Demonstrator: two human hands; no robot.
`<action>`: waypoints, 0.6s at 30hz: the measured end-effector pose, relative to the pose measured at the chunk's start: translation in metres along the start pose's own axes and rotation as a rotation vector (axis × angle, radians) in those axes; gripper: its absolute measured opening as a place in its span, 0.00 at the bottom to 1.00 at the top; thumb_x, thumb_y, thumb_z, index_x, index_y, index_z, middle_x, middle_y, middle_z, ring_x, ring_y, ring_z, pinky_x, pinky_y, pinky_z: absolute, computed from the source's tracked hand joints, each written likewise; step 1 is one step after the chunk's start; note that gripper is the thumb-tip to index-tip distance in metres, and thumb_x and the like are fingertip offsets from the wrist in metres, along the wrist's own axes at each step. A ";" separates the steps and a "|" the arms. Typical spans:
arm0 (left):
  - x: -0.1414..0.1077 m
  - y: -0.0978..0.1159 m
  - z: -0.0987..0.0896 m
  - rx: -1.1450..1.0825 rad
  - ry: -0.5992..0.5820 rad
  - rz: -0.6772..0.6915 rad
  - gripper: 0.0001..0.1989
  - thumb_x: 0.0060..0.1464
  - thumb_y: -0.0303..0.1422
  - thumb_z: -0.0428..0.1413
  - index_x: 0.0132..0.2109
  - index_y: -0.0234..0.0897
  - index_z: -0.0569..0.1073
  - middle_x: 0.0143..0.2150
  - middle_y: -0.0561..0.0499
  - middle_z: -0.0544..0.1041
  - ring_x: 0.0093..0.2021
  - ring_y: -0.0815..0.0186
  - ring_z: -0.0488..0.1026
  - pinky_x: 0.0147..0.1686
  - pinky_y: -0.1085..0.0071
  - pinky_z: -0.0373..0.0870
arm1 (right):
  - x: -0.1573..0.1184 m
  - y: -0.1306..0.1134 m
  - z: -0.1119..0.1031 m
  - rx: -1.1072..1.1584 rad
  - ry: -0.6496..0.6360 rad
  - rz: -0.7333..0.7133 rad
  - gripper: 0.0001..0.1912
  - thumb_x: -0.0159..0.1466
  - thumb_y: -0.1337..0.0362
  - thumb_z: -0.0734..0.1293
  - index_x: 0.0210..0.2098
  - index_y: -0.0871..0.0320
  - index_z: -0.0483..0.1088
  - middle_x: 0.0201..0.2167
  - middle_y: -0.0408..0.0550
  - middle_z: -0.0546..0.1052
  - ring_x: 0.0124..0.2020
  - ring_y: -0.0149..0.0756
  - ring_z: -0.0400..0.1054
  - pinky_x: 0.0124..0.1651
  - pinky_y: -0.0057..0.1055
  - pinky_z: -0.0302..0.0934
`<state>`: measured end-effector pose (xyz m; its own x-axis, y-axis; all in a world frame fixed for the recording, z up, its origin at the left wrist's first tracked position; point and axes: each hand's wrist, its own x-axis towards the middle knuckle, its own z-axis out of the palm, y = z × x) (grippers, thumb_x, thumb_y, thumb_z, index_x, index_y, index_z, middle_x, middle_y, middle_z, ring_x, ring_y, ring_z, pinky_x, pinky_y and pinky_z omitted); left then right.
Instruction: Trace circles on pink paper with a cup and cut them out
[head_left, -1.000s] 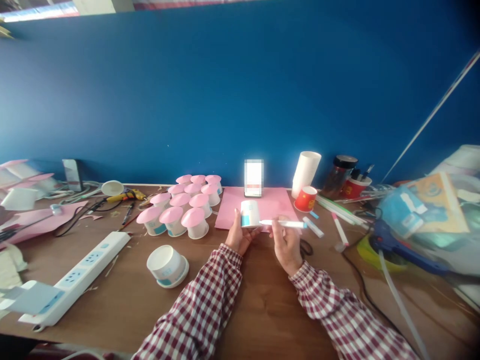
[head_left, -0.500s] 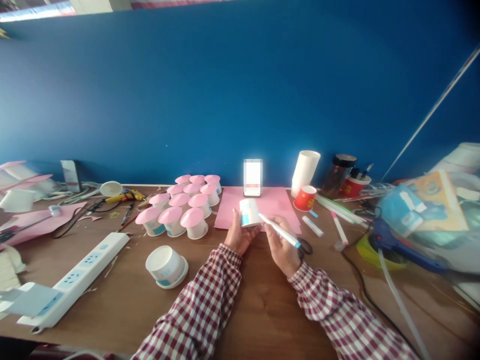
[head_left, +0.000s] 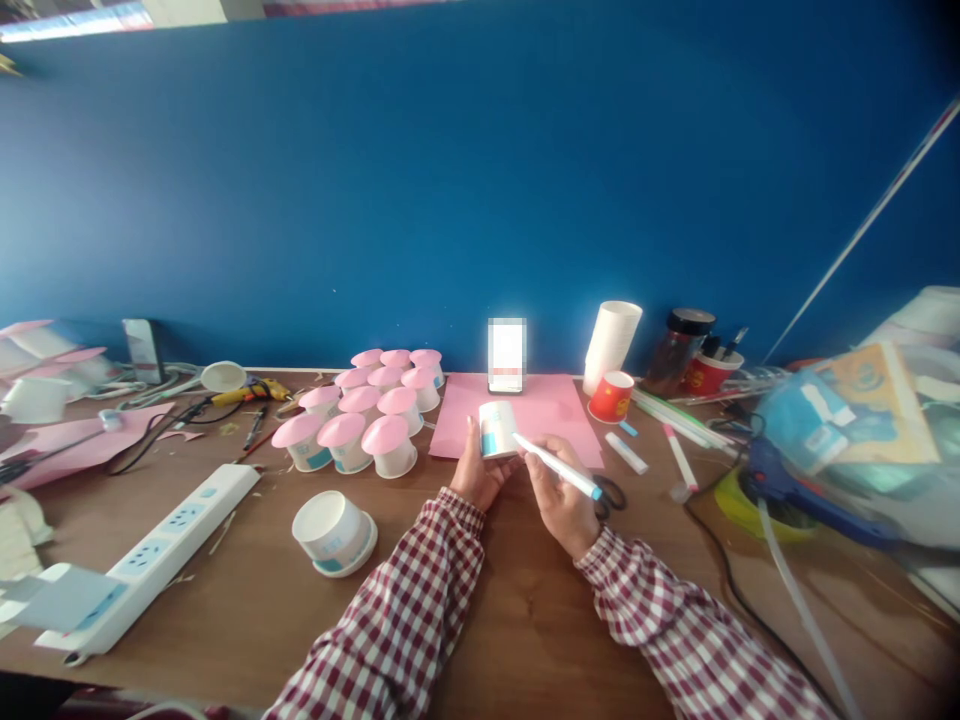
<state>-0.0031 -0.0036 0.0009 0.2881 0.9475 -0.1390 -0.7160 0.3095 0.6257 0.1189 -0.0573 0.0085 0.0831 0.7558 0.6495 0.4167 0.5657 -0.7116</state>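
In the middle of the view, my left hand (head_left: 480, 474) grips a white paper cup (head_left: 496, 424) with blue colouring on its lower side. A white marker pen (head_left: 564, 469) with a blue end is held in my right hand (head_left: 561, 500); its tip is at the cup's right side, and I cannot tell whether it touches. Pink paper sheets (head_left: 562, 405) lie behind the cup, with an upright phone (head_left: 507, 357) on them, its screen blurred out. To the left stand several upturned cups with pink paper discs on top (head_left: 386, 437). Nearer me, a white cup (head_left: 334, 528) sits upside down.
A white power strip (head_left: 161, 560) lies at left, near a yellow glue gun (head_left: 251, 391). At right are a tall stack of white cups (head_left: 611, 340), a red cup (head_left: 613, 397), a dark-lidded jar (head_left: 679, 350), a pen cap (head_left: 626, 452) and plastic bags (head_left: 862, 420).
The marker tip has moved slightly left and down along the cup's side, with my right hand following. The cup has shifted barely downward in my left hand.
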 end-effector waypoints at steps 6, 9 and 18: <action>0.000 0.000 0.000 0.068 0.027 0.000 0.30 0.55 0.53 0.45 0.46 0.29 0.71 0.38 0.41 0.76 0.36 0.62 0.75 0.38 0.65 0.73 | 0.001 -0.002 0.000 -0.030 0.000 -0.003 0.08 0.65 0.63 0.61 0.43 0.57 0.66 0.38 0.51 0.74 0.39 0.38 0.70 0.42 0.35 0.67; 0.001 -0.001 0.000 0.071 0.031 0.030 0.26 0.57 0.50 0.46 0.45 0.29 0.71 0.40 0.40 0.76 0.39 0.61 0.75 0.41 0.64 0.73 | 0.001 -0.004 0.000 -0.015 -0.015 -0.009 0.08 0.65 0.63 0.60 0.43 0.57 0.66 0.37 0.50 0.75 0.39 0.37 0.71 0.42 0.34 0.67; 0.001 0.001 0.001 0.033 0.012 0.022 0.28 0.59 0.50 0.41 0.44 0.27 0.71 0.37 0.40 0.76 0.37 0.60 0.75 0.40 0.65 0.71 | -0.001 -0.005 0.000 -0.032 -0.053 -0.006 0.08 0.65 0.64 0.60 0.42 0.57 0.67 0.37 0.49 0.76 0.39 0.35 0.72 0.43 0.32 0.67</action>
<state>-0.0029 -0.0023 0.0024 0.2652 0.9549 -0.1339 -0.7005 0.2862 0.6538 0.1164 -0.0607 0.0114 0.0329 0.7695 0.6378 0.4461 0.5597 -0.6984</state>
